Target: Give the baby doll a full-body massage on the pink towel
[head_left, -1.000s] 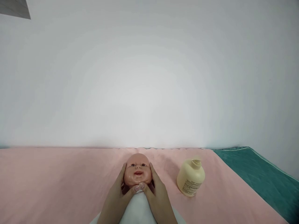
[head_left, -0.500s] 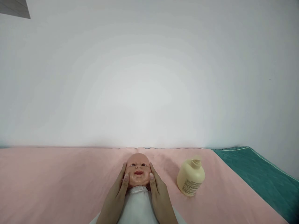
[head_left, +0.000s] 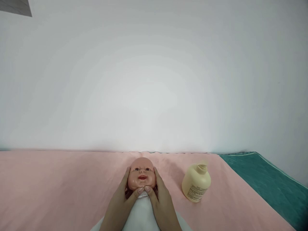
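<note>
A baby doll (head_left: pixel 141 181) with a bald head and a white garment lies face up at the bottom middle of the head view. My left hand (head_left: pixel 124 194) cups the left side of its head, fingers along the cheek and ear. On the opposite side, my right hand (head_left: pixel 160 195) holds the head in the same way. Both thumbs meet near the middle, just under the doll's chin. The doll's ears and the sides of its neck are hidden by my hands. To the right stands a pale yellow pump bottle (head_left: pixel 196 183), untouched.
A pink cloth (head_left: pixel 60 186) lies under the doll and the bottle. Past its right edge shows a green surface (head_left: pixel 269 186) with a light border line. A plain white wall (head_left: pixel 154 80) rises behind, with a grey patch (head_left: pixel 15 7) at the upper left.
Both thumbs have moved from the doll's cheeks down and inward to under its chin. The fingers remain at the sides of the head, and the bottle stays put.
</note>
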`<state>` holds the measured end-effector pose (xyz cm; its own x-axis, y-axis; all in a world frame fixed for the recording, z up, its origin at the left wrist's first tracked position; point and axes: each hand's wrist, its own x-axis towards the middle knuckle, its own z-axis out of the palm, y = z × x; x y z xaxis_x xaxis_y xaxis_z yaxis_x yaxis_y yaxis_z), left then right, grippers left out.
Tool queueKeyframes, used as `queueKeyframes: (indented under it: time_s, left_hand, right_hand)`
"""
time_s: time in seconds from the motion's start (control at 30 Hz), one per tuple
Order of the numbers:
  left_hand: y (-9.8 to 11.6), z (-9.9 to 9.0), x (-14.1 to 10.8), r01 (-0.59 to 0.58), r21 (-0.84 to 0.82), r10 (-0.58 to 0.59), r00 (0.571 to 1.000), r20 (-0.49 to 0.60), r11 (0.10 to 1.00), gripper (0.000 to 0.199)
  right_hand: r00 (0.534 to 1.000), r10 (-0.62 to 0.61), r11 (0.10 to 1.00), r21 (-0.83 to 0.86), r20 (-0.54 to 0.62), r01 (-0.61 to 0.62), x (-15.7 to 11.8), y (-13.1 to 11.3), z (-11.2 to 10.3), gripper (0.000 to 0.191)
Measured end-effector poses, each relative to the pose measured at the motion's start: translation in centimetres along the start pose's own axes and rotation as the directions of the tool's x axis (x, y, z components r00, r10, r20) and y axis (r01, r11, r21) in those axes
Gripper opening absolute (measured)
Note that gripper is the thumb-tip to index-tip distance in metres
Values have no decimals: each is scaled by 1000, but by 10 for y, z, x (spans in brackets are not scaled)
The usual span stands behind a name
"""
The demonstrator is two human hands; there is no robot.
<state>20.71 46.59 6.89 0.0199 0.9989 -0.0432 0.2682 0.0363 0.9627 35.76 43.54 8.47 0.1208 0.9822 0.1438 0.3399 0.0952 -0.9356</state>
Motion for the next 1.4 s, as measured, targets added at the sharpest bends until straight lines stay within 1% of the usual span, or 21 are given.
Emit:
queueKeyframes:
  time_s: [0.13,0.23,0.33,0.47,0.57,0.7,0.77,0.87,1.0,1.07,1.2,1.33,1.4]
  left_hand:
    - [3,-3,-2,-6,74,6,1000,5,997,72]
    - [2,-4,-3,-43,96,44,999,-11,994,68]
    - [0,-2,-4,-91,62,95,994,-59,994,68]
    - [1,-1,-4,-80,12,81,991,-106,997,66]
    - [4,-2,-4,-45,10,46,995,-83,999,67]
    - [6,-4,-2,-17,87,18,1000,-19,996,71]
    - [6,-4,-2,-22,124,24,1000,-16,992,74]
    - [6,-3,-3,-20,142,24,999,-23,990,76]
    - [11,-2,-5,23,139,-19,1000,-25,990,73]
    - [11,-3,-5,22,126,-21,1000,-7,992,71]
    - [4,-4,-2,-4,64,4,1000,1,998,70]
    - [-7,-3,3,-39,8,40,998,-46,999,72]
    - [-9,-3,4,-69,0,69,995,-73,998,71]
  right_hand:
    - [1000,-8,1000,14,-16,8,1,3,0,60]
    - [999,-2,999,52,-32,4,2,5,1,59]
    - [999,-13,994,108,-38,17,3,4,1,60]
    - [998,-39,991,129,-55,46,4,1,1,61]
    - [998,-20,994,108,-53,26,3,-1,0,61]
    - [999,16,998,61,-28,-14,1,-3,0,63]
    - [1000,3,999,46,-18,-2,0,-3,1,67]
    - [1000,-5,999,44,-24,7,-1,-1,3,67]
    - [999,20,998,65,-30,-18,-1,-1,2,64]
    - [1000,13,998,65,-26,-11,-1,-1,1,61]
    - [999,-14,995,96,-37,17,2,1,1,62]
    - [998,-18,985,169,-57,27,5,3,1,71]
    - [998,-16,981,191,-53,26,5,3,1,72]
